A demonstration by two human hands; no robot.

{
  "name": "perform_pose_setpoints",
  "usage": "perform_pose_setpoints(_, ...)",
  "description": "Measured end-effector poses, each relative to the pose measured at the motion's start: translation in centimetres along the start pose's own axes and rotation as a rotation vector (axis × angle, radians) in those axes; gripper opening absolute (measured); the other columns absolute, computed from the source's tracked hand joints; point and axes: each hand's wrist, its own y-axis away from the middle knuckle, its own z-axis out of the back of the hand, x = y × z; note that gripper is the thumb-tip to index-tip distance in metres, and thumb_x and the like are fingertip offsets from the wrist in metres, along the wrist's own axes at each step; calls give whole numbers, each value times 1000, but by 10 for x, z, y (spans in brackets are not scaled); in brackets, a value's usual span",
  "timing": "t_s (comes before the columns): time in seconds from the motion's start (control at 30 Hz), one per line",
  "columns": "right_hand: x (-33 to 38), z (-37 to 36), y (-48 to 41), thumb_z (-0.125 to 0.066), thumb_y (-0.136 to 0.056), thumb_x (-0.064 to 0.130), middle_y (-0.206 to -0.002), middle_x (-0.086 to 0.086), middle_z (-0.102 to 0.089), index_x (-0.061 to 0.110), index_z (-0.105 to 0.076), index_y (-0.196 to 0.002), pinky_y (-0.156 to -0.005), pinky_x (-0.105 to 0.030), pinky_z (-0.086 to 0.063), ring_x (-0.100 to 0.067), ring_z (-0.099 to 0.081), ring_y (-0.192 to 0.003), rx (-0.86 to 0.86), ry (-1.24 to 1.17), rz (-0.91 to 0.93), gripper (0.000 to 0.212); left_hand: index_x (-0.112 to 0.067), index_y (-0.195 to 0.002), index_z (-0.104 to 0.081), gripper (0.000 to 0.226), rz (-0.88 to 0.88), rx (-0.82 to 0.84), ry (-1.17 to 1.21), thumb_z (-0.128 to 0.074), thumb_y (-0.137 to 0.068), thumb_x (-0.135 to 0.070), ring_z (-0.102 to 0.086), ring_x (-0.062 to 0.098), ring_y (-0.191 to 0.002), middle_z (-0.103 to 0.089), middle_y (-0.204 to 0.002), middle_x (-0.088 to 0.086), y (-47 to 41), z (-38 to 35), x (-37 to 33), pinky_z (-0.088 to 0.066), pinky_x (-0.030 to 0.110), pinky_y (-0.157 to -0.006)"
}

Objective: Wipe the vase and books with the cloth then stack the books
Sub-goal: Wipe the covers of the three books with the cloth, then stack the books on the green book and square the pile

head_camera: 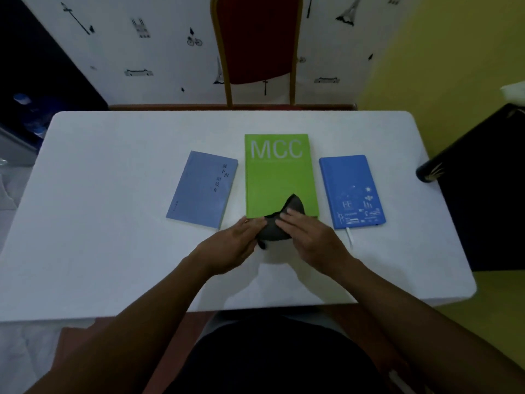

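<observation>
Far left on the white table: a pale blue book, flat, slightly tilted, well apart from any hand. Next, the left hand, fingers closed lightly on the near left edge of the dark cloth, a narrow pinch rather than a full grasp. In the centre, the green book marked MCC, flat and square to the table edge, its near end under the bunched cloth, one corner of the fabric peaked up over the cover. Just right of centre, the right hand, fingers pressed flat on top of the cloth, holding it down against the green cover and the table. Further right, the bright blue notebook, flat, a ribbon trailing off its near edge. At the far right edge, a dark rounded object with pale markings, possibly the vase, too cut off to be sure. Likely risks from here: cloth bunched rather than spread, so a stroke may drag the green book instead of wiping it; a wide sweep rightward may snag the ribbon or shove the notebook; the object at the edge may tip if bumped.
</observation>
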Motion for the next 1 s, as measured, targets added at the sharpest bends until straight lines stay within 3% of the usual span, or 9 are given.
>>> perform_pose_setpoints(0.1,4,-18,47,-69,-80,27,-140,-14,-64,10,-65,-135,-98,-44,-57,-32,-64,-125,249,-65,7,58,-11,-149,-47,58,-78,120,-90,-30,-103,-42,-46,27,-142,-51,-153,11,11,-27,-5,-26,38,-123)
perform_pose_setpoints(0.17,9,-26,63,-67,-84,43,-149,-14,-56,9,-63,-138,-106,-44,-52,-32,-56,-135,319,-71,-35,63,-11,-152,-44,64,-79,169,-127,-24,-103,-47,-35,22,-150,-41,-160,10,14,-46,-8,-15,38,-127)
perform_pose_setpoints(0.33,8,-42,54,-42,-104,44,-170,-6,-21,13,-33,-159,-128,-46,-22,-26,-19,-158,377,30,-66,63,-8,-154,-38,65,65,169,-213,-27,-103,-47,-30,28,-151,-30,-164,13,5,-75,-13,-27,50,-122)
perform_pose_setpoints(0.5,-4,-47,57,-34,-108,48,-173,-2,-11,17,-17,-163,-128,-46,-21,-21,-11,-159,470,42,-68,66,-7,-158,-24,74,141,201,-295,-20,-100,-52,-20,26,-155,-21,-167,13,2,-84,-15,-19,52,-125)
perform_pose_setpoints(0.67,-16,-37,53,-31,-109,45,-173,1,-8,19,-15,-164,-130,-41,-13,-20,-7,-160,482,-90,-30,62,-6,-151,-43,68,89,86,-299,-31,-98,-47,-38,28,-148,-44,-157,15,-20,-70,-27,-8,51,-121)
perform_pose_setpoints(0.77,-31,-26,52,-34,-110,39,-173,1,-5,21,-11,-164,-130,-36,-6,-18,-5,-160,423,-135,-49,62,-10,-155,-35,61,69,12,-234,-32,-103,-42,-26,24,-154,-35,-163,10,-46,-61,-40,-2,46,-126)
perform_pose_setpoints(0.9,-66,-9,55,-33,-108,33,-170,-11,-21,8,-27,-160,-128,-47,-19,-27,-16,-158,314,-65,-145,58,-13,-160,-21,62,78,64,-223,-32,-106,-42,-11,21,-157,-19,-169,7,-91,-53,-61,0,44,-128)
perform_pose_setpoints(1.0,-98,8,61,-41,-106,28,-170,-7,-21,10,-29,-160,-129,-49,-18,-24,-16,-158,220,-119,-379,58,-11,-161,-17,65,99,137,-255,-37,-105,-39,-11,23,-157,-19,-169,9,-123,-50,-78,-1,44,-127)
